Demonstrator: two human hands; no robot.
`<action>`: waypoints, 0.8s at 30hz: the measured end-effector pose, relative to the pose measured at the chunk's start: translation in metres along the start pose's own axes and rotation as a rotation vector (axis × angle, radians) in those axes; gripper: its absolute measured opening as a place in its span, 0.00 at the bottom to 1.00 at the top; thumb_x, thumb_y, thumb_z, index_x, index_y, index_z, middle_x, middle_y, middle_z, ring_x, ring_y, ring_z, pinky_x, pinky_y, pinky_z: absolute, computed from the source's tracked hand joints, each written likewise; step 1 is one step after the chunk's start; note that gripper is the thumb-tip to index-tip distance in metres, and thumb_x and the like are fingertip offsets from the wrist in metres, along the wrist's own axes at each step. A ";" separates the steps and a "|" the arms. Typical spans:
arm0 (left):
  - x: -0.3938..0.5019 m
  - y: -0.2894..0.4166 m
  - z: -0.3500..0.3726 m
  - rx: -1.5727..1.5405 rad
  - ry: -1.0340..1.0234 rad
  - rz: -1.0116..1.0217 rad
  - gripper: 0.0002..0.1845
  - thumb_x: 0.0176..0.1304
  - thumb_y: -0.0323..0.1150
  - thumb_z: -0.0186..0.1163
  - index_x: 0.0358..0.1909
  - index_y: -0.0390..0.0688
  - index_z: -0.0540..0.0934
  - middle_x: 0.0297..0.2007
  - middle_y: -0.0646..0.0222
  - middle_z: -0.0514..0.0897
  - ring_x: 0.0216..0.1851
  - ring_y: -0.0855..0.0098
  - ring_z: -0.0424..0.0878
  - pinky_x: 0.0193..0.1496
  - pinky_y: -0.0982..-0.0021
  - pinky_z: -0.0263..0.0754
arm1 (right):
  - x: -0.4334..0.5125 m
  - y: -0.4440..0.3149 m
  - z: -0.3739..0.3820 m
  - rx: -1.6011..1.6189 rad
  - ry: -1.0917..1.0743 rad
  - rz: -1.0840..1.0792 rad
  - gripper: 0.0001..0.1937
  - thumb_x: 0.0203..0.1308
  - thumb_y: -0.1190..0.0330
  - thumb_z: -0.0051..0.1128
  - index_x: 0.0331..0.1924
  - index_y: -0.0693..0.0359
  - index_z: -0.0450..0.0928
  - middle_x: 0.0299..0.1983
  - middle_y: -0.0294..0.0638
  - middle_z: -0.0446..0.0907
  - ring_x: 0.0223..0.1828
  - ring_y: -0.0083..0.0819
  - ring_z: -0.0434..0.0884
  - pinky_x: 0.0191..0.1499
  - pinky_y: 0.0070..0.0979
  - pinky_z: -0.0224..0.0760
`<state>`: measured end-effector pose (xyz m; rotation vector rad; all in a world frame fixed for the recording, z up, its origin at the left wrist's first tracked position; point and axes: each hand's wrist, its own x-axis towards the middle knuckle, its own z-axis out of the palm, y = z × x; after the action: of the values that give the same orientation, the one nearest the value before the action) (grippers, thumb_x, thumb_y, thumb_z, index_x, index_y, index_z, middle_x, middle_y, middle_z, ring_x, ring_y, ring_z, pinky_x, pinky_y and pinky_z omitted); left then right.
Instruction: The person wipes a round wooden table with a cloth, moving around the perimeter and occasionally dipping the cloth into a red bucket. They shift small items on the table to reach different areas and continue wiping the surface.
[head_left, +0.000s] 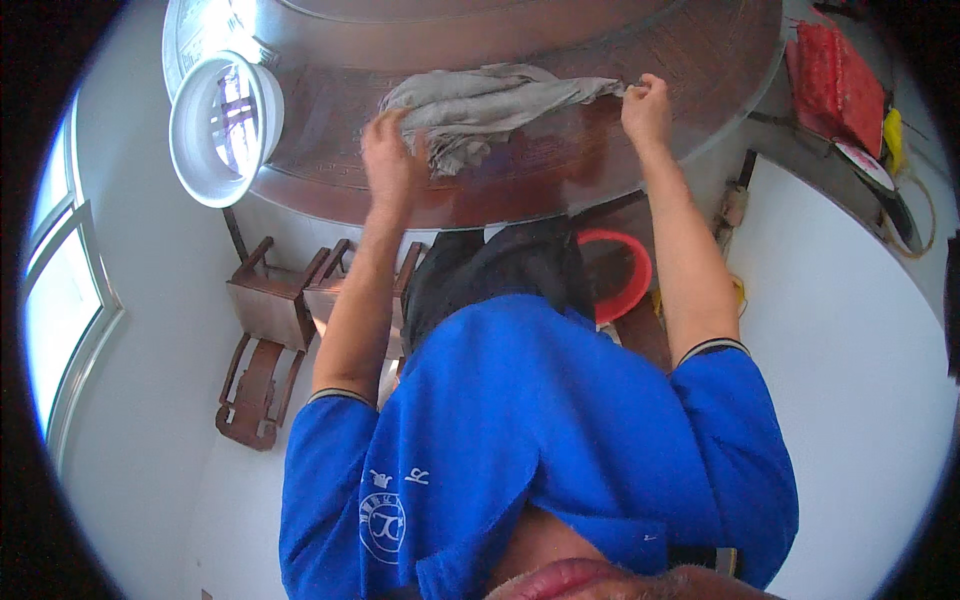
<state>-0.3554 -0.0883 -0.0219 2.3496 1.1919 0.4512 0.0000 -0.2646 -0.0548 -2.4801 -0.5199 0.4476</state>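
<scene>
A grey cloth (480, 101) lies bunched across the dark, glossy wooden table (525, 184), its right end drawn out into a narrow twist. My right hand (648, 112) pinches that twisted end between thumb and fingers. At the cloth's left end is my left hand (392, 161), slightly blurred. Its thumb and fingers are apart, and the fingertips overlap the cloth's edge; whether they press on it is unclear.
A white basin (180, 142) stands tilted-looking at the table's left edge. Below the table are wooden chairs (270, 300) on the left and a red bucket (639, 274) near my legs. A red box-like object (836, 90) is at far right, beside a white wall panel (825, 300).
</scene>
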 end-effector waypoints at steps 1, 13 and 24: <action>-0.005 0.008 0.015 -0.024 -0.026 0.054 0.28 0.64 0.40 0.73 0.65 0.45 0.80 0.65 0.51 0.79 0.67 0.45 0.74 0.70 0.45 0.69 | -0.003 0.005 0.006 -0.176 0.044 -0.104 0.23 0.70 0.63 0.63 0.64 0.65 0.78 0.52 0.52 0.85 0.56 0.47 0.86 0.56 0.45 0.80; 0.012 -0.069 0.058 -0.012 -0.031 -0.284 0.13 0.69 0.36 0.66 0.52 0.46 0.85 0.46 0.52 0.84 0.51 0.46 0.82 0.56 0.48 0.78 | 0.003 -0.024 0.065 -0.243 -0.307 -0.551 0.18 0.68 0.56 0.68 0.53 0.57 0.81 0.48 0.48 0.84 0.53 0.52 0.82 0.56 0.49 0.78; -0.009 -0.059 0.051 0.203 0.005 -0.223 0.23 0.65 0.39 0.73 0.62 0.48 0.83 0.54 0.53 0.82 0.58 0.47 0.78 0.64 0.48 0.71 | -0.005 -0.028 0.093 -0.331 -0.249 -0.748 0.11 0.65 0.61 0.66 0.41 0.60 0.81 0.42 0.48 0.84 0.47 0.52 0.83 0.51 0.51 0.78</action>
<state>-0.3754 -0.0783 -0.0976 2.3428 1.5458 0.2703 -0.0508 -0.2032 -0.1102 -2.2960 -1.6506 0.3770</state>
